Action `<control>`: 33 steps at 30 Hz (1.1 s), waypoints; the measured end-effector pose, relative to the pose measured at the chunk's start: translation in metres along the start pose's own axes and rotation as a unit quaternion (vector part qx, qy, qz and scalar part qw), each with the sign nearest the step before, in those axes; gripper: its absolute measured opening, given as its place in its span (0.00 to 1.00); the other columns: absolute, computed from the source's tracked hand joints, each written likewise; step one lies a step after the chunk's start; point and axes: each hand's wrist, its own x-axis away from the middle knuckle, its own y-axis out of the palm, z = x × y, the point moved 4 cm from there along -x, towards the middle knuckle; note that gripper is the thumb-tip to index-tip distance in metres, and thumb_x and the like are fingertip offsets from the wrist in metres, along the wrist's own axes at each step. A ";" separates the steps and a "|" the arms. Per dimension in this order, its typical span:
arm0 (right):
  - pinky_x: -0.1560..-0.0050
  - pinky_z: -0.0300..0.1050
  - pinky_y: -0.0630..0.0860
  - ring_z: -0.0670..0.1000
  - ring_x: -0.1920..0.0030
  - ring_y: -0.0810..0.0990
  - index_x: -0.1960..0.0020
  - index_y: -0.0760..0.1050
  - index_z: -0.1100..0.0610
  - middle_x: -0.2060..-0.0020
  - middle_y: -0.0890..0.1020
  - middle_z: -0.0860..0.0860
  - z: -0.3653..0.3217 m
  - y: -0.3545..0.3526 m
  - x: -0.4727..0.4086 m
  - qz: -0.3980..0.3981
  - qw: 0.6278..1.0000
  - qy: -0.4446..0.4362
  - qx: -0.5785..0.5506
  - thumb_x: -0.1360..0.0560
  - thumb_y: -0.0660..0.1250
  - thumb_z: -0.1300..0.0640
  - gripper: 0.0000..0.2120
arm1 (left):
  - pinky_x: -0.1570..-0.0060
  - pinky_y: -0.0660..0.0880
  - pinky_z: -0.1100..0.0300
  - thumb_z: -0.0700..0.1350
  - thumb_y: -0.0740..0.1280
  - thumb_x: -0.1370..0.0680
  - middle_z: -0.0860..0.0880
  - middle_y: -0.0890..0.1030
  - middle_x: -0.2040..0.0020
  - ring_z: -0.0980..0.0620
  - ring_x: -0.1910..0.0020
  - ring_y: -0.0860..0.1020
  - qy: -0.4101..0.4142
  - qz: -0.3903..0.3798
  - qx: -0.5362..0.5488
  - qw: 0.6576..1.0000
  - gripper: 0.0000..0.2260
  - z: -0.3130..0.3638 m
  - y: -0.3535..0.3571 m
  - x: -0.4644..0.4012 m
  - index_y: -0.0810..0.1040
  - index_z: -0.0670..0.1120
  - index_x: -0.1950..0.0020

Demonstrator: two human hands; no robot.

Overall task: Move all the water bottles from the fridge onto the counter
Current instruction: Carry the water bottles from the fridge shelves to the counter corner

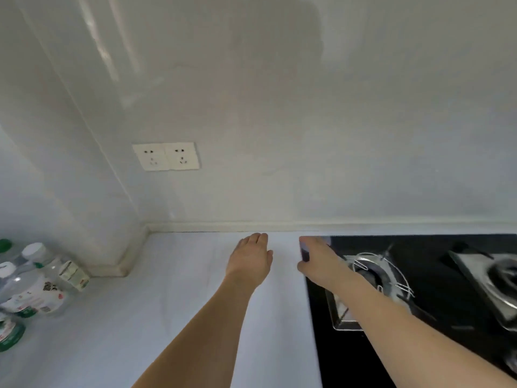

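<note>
Lying bottles (42,278) on counter (167,303), seemingly full

Both of my bare forearms stretch forward and away from me, side by side. My left hand (251,259) is flat and palm down, fingers together and straight, holding nothing. My right hand (314,260) reaches just beside it, fingers curled around a small dark thing I cannot make out in the blur.

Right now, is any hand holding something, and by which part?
The left hand is open and holds nothing. The right hand grips a small dark object around its side; the blur hides what it is.
</note>
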 end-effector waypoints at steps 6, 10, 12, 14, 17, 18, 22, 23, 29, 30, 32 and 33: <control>0.30 0.47 0.66 0.55 0.32 0.69 0.27 0.64 0.57 0.30 0.69 0.54 0.122 -0.083 0.071 0.110 0.987 0.118 0.002 0.25 0.65 0.60 0.27 | 0.32 0.64 0.57 0.48 0.57 0.16 0.48 0.71 0.29 0.47 0.32 0.68 0.175 -0.035 -0.017 0.984 0.19 0.169 0.035 -0.027 0.65 0.45 0.26; 0.27 0.50 0.61 0.55 0.26 0.62 0.23 0.58 0.58 0.26 0.63 0.54 0.198 -0.130 0.131 0.160 0.968 0.191 -0.009 0.25 0.65 0.59 0.32 | 0.30 0.63 0.55 0.48 0.56 0.16 0.46 0.69 0.27 0.47 0.30 0.68 0.294 -0.032 -0.041 0.954 0.21 0.287 0.051 -0.019 0.64 0.44 0.24; 0.29 0.50 0.65 0.56 0.28 0.65 0.25 0.61 0.58 0.27 0.66 0.55 0.235 -0.149 0.167 0.187 0.957 0.222 -0.016 0.26 0.66 0.59 0.31 | 0.29 0.62 0.56 0.49 0.56 0.16 0.46 0.67 0.25 0.48 0.28 0.67 0.339 -0.025 -0.049 0.939 0.22 0.340 0.060 -0.004 0.62 0.44 0.23; 0.33 0.51 0.68 0.58 0.31 0.69 0.27 0.64 0.58 0.31 0.69 0.56 0.269 -0.164 0.199 0.208 0.945 0.250 -0.020 0.27 0.66 0.58 0.29 | 0.29 0.61 0.56 0.49 0.56 0.16 0.46 0.67 0.25 0.47 0.27 0.66 0.370 -0.031 -0.058 0.927 0.21 0.385 0.071 0.011 0.62 0.44 0.23; 0.32 0.52 0.68 0.57 0.30 0.69 0.27 0.63 0.51 0.31 0.70 0.53 0.310 -0.195 0.253 0.254 0.928 0.272 -0.032 0.28 0.64 0.56 0.30 | 0.31 0.65 0.55 0.48 0.58 0.17 0.47 0.71 0.28 0.47 0.31 0.69 0.415 -0.042 -0.040 0.908 0.19 0.455 0.085 0.036 0.66 0.46 0.26; 0.30 0.51 0.66 0.56 0.29 0.67 0.26 0.62 0.52 0.30 0.69 0.53 0.322 -0.205 0.271 0.268 0.923 0.276 -0.033 0.27 0.64 0.58 0.30 | 0.32 0.66 0.55 0.48 0.58 0.17 0.47 0.71 0.29 0.47 0.32 0.70 0.433 -0.037 -0.037 0.900 0.19 0.479 0.089 0.046 0.67 0.46 0.27; 0.29 0.47 0.64 0.55 0.28 0.65 0.24 0.58 0.57 0.26 0.64 0.55 0.372 -0.235 0.336 0.295 0.897 0.323 -0.055 0.26 0.62 0.60 0.31 | 0.30 0.60 0.57 0.48 0.56 0.16 0.47 0.69 0.27 0.48 0.29 0.68 0.490 -0.018 -0.046 0.870 0.20 0.564 0.104 0.078 0.64 0.44 0.24; 0.29 0.47 0.63 0.55 0.27 0.64 0.23 0.57 0.57 0.26 0.62 0.54 0.387 -0.240 0.352 0.302 0.891 0.333 -0.061 0.25 0.62 0.60 0.32 | 0.29 0.59 0.58 0.47 0.55 0.16 0.46 0.68 0.26 0.48 0.29 0.67 0.497 -0.017 -0.047 0.867 0.20 0.583 0.109 0.086 0.63 0.44 0.24; 0.28 0.45 0.60 0.54 0.25 0.61 0.23 0.56 0.57 0.24 0.61 0.54 0.462 -0.281 0.462 0.354 0.850 0.384 -0.063 0.25 0.63 0.59 0.33 | 0.30 0.57 0.60 0.48 0.54 0.15 0.47 0.67 0.25 0.48 0.30 0.66 0.566 -0.020 -0.024 0.824 0.20 0.705 0.136 0.143 0.62 0.44 0.24; 0.28 0.45 0.60 0.54 0.26 0.61 0.23 0.56 0.57 0.25 0.62 0.55 0.471 -0.286 0.477 0.364 0.844 0.390 -0.063 0.25 0.63 0.59 0.33 | 0.31 0.58 0.61 0.48 0.54 0.15 0.47 0.68 0.26 0.48 0.30 0.67 0.577 -0.025 -0.020 0.816 0.20 0.721 0.140 0.152 0.63 0.44 0.24; 0.28 0.46 0.60 0.55 0.26 0.62 0.23 0.57 0.57 0.25 0.62 0.55 0.485 -0.295 0.504 0.376 0.832 0.403 -0.067 0.25 0.63 0.59 0.32 | 0.35 0.63 0.60 0.48 0.55 0.15 0.48 0.70 0.28 0.48 0.33 0.69 0.593 -0.032 -0.012 0.804 0.19 0.753 0.147 0.167 0.65 0.44 0.26; 0.27 0.47 0.60 0.55 0.26 0.62 0.23 0.57 0.58 0.25 0.62 0.56 0.492 -0.299 0.518 0.379 0.826 0.412 -0.071 0.25 0.63 0.59 0.32 | 0.37 0.65 0.59 0.48 0.56 0.16 0.48 0.71 0.30 0.47 0.35 0.70 0.602 -0.035 -0.006 0.798 0.18 0.769 0.150 0.175 0.66 0.44 0.27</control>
